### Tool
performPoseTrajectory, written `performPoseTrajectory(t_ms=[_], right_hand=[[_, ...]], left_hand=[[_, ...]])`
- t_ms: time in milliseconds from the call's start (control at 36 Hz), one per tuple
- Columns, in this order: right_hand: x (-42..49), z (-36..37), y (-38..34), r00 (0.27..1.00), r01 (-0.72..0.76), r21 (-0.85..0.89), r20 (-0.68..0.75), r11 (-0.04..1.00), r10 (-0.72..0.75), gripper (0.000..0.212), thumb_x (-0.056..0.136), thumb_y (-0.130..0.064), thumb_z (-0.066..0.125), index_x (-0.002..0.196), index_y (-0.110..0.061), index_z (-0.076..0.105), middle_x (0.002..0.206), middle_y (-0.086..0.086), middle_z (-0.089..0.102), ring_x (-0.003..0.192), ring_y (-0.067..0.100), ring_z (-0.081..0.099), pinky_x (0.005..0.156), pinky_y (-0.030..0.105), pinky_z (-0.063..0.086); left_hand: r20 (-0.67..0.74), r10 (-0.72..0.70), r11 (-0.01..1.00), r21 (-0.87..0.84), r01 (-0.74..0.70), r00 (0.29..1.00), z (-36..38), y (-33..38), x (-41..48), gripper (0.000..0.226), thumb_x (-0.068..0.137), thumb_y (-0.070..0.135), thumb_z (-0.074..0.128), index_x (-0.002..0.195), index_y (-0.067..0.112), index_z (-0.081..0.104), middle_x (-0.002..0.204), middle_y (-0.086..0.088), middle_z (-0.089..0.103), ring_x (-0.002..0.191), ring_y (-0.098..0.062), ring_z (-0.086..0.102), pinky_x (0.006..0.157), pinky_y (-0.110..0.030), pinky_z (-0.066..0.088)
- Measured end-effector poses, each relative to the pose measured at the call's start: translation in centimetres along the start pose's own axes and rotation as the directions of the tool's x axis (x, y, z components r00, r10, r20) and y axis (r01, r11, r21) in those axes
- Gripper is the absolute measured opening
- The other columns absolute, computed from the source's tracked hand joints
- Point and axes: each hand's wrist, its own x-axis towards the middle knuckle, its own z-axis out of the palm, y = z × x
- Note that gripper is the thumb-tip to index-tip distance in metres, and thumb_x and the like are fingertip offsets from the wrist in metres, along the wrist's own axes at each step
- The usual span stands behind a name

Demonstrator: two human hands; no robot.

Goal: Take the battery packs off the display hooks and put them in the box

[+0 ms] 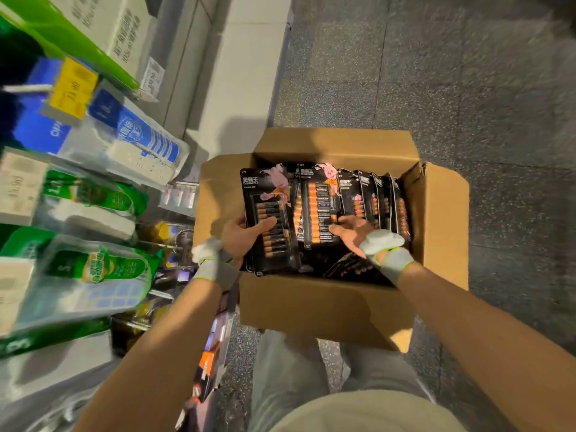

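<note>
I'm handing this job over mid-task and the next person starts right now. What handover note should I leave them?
Left hand: grips the leftmost battery pack, thumb across its front, at the left end of the box.
Right hand: open, fingers flat on the middle pack.
Done: many packs are in the box, including a row standing on edge at the right.
Left: settle the held pack. The display on the left is blurred, so I cannot tell whether battery packs remain there.
</note>
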Motion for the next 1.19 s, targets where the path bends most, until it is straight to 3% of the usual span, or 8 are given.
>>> performPoseTrajectory(t_ms=[167,278,500,639,833,1000,1111,1194], right_hand=[[1.0,1.6,-1.2,0.997,-0.082,-0.394,-0.029,0.915,0.077,0.064,0.090,-0.049,0.056,0.143,-0.019,0.039,0.142,0.007,0.048,0.128,0.029,0.046,0.107,0.036,0.034],[0.9,3.0,-1.6,0.995,-0.091,-0.462,-0.073,0.882,0.065,0.076,0.093,-0.048,0.054,0.150,-0.009,0.021,0.153,0.014,0.029,0.139,0.031,0.032,0.110,0.039,0.028],[1.4,4.9,-2.9,0.977,-0.196,-0.244,-0.134,0.950,0.167,0.093,0.076,-0.058,0.069,0.138,0.000,0.029,0.140,0.017,0.044,0.129,0.034,0.044,0.108,0.041,0.033],[1.2,5.3,-3.3,0.954,-0.264,-0.272,-0.215,0.925,0.209,0.089,0.075,-0.062,0.068,0.138,-0.008,0.037,0.141,0.016,0.042,0.132,0.033,0.039,0.108,0.039,0.033],[1.3,5.6,-2.8,0.949,-0.292,-0.234,-0.191,0.927,0.251,0.096,0.064,-0.066,0.074,0.136,-0.012,0.039,0.138,0.015,0.046,0.126,0.035,0.046,0.106,0.046,0.037],[0.5,5.2,-3.1,0.942,-0.298,-0.232,-0.231,0.926,0.245,0.105,0.072,-0.061,0.072,0.144,-0.008,0.015,0.134,0.020,0.049,0.122,0.036,0.050,0.104,0.043,0.038],[0.5,4.5,-2.8,0.944,-0.301,-0.141,-0.185,0.943,0.274,0.132,0.066,-0.057,0.079,0.151,-0.013,-0.012,0.150,0.021,0.034,0.134,0.040,0.037,0.111,0.050,0.029],[0.5,3.8,-2.3,0.972,-0.206,0.000,-0.116,0.979,0.205,0.109,0.067,-0.048,0.082,0.149,-0.017,0.017,0.143,0.012,0.045,0.128,0.033,0.045,0.109,0.042,0.033]], left_hand=[[-0.056,0.065,0.998,0.010,-0.065,0.996,-2.4,-0.3,0.1,0.055,0.073,0.023,0.085,0.122,0.007,0.064,0.114,-0.011,0.071,0.099,-0.026,0.070,0.091,-0.039,0.056],[-0.024,0.071,0.997,0.003,-0.071,0.997,-3.4,-0.2,0.7,0.040,0.077,0.021,0.082,0.109,0.011,0.062,0.099,0.000,0.067,0.079,-0.007,0.065,0.064,-0.014,0.051],[0.048,0.056,0.997,-0.047,-0.054,0.997,-3.7,0.2,2.1,0.048,0.076,0.019,0.083,0.118,0.010,0.063,0.109,-0.006,0.071,0.094,-0.021,0.069,0.081,-0.030,0.056],[0.086,0.070,0.997,-0.020,-0.069,0.994,-3.6,0.6,2.6,0.036,0.079,0.018,0.081,0.110,0.011,0.065,0.097,-0.002,0.070,0.078,-0.010,0.066,0.060,-0.012,0.053],[0.134,0.069,0.997,-0.046,-0.063,0.989,-4.4,0.5,3.1,0.043,0.075,0.013,0.084,0.114,0.009,0.066,0.102,-0.003,0.072,0.089,-0.017,0.070,0.069,-0.021,0.057],[0.124,0.073,0.997,-0.036,-0.069,0.990,-4.6,0.3,3.2,0.036,0.076,0.016,0.084,0.106,0.018,0.065,0.105,-0.002,0.071,0.099,-0.021,0.068,0.081,-0.029,0.056],[0.106,0.069,0.997,-0.033,-0.066,0.992,-4.5,0.5,2.2,0.034,0.078,0.019,0.082,0.107,0.020,0.064,0.094,0.008,0.068,0.081,-0.006,0.066,0.058,-0.011,0.049],[0.052,0.090,0.996,-0.014,-0.090,0.995,-4.2,0.5,1.5,0.030,0.082,0.020,0.079,0.105,0.021,0.060,0.090,0.009,0.064,0.074,-0.001,0.059,0.050,-0.006,0.044]])
